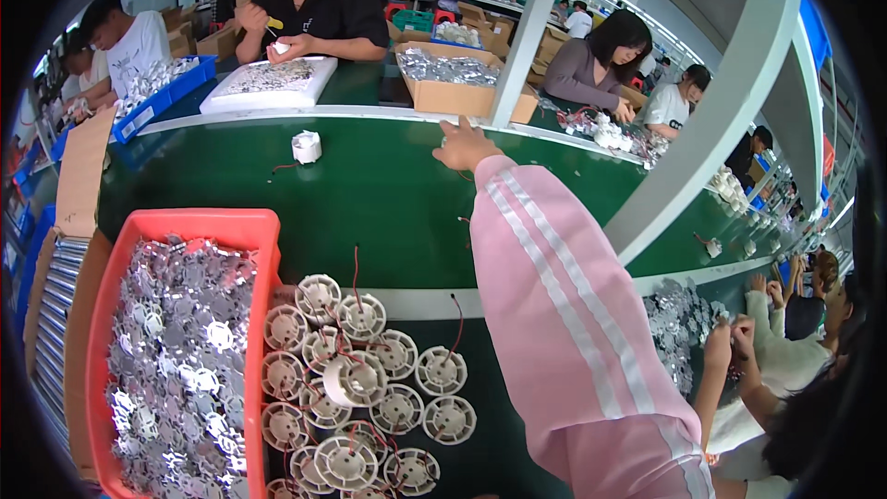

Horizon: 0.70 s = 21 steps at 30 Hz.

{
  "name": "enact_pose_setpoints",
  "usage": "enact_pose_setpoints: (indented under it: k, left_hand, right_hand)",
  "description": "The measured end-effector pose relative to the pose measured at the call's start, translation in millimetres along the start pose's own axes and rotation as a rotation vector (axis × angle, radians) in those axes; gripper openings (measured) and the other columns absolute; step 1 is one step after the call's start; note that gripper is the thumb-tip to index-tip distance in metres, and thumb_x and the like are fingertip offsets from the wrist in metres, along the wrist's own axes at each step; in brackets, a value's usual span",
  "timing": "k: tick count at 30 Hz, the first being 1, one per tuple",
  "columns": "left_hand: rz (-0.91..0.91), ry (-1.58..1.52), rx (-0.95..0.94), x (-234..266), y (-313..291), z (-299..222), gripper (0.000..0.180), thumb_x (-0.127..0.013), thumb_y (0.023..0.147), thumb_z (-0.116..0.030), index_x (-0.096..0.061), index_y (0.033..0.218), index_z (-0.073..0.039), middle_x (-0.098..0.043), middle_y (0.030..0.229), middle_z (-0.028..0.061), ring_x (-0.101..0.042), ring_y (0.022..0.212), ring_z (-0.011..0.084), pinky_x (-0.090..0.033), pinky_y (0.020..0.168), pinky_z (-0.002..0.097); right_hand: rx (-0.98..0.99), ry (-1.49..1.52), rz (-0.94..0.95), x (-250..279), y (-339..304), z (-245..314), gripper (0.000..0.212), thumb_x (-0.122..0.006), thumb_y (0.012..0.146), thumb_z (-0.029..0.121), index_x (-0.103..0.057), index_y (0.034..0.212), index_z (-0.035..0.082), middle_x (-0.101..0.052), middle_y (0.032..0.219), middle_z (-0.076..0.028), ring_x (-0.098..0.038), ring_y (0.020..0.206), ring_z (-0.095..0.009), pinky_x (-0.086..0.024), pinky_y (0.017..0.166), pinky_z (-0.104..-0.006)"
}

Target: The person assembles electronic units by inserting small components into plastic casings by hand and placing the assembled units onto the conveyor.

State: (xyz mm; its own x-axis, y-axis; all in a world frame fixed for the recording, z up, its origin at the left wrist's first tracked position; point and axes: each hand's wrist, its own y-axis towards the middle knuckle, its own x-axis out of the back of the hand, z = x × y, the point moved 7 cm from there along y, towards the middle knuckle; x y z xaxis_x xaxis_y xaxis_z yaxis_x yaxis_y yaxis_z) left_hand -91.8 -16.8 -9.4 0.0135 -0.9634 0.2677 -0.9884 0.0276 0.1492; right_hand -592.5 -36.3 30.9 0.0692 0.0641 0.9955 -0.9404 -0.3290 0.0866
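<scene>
My right arm, in a pink sleeve (564, 286) with white stripes, stretches across the green conveyor belt (370, 194). My right hand (467, 148) is over its far side, fingers curled downward. What they close on is mostly hidden; a small pale bit and a thin dark red wire show by the hand. Left of it on the belt stands a white round plastic part (306, 147) with a red wire. Nearer, several white round plastic housings (397, 408) with red wires lie grouped and partly stacked. My left hand is not in view.
A red bin (268, 240) of shiny metal plates (176, 360) stands at the left, beside a roller track (57, 314). A pale metal post (707, 143) rises at the right. Across the belt, a person (314, 9) works over a white foam tray (268, 83), near a cardboard box (453, 83).
</scene>
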Motion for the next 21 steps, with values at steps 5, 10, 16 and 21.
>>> enact_pose_setpoints:
  k: [5,10,16,21]
  left_hand:
    - [0.014,-0.021,0.015,-4,-1,7,0.02,-0.061,0.086,-0.004,-0.062,0.105,-0.002,-0.066,0.088,0.02,-0.065,0.075,0.0357,-0.053,0.064,0.0374]
    - [-0.014,-0.009,-0.076,4,0,-7,0.022,-0.061,0.084,-0.001,-0.061,0.106,-0.001,-0.065,0.089,0.0194,-0.065,0.075,0.0359,-0.053,0.065,0.0378]
    - [-0.333,0.102,-0.471,24,-20,-19,0.04,-0.065,0.076,0.003,-0.055,0.114,0.0,-0.058,0.099,0.0189,-0.059,0.094,0.0348,-0.05,0.077,0.0376]
    - [-0.507,-0.053,-0.541,19,-34,-51,0.065,-0.064,0.076,0.005,-0.039,0.136,0.001,-0.052,0.121,0.0182,-0.053,0.112,0.0328,-0.045,0.093,0.0348]
  right_hand:
    - [-0.03,0.14,0.1,-46,18,-40,0.056,-0.06,0.081,0.023,-0.043,0.134,0.015,-0.033,0.144,-0.016,-0.049,0.12,-0.041,-0.045,0.098,-0.0474]
    - [0.292,0.059,0.011,18,-43,9,0.035,-0.061,0.073,0.009,-0.058,0.108,0.002,-0.06,0.105,-0.026,-0.058,0.105,-0.042,-0.052,0.086,-0.0446]
    - [0.763,0.112,0.014,153,-270,90,0.039,-0.069,0.07,0.009,-0.053,0.106,0.01,-0.049,0.102,-0.015,-0.059,0.085,-0.036,-0.049,0.074,-0.0442]
    - [1.024,0.151,0.489,150,-450,78,0.043,-0.067,0.07,0.003,-0.053,0.111,0.006,-0.047,0.102,-0.013,-0.06,0.072,-0.031,-0.052,0.063,-0.038]
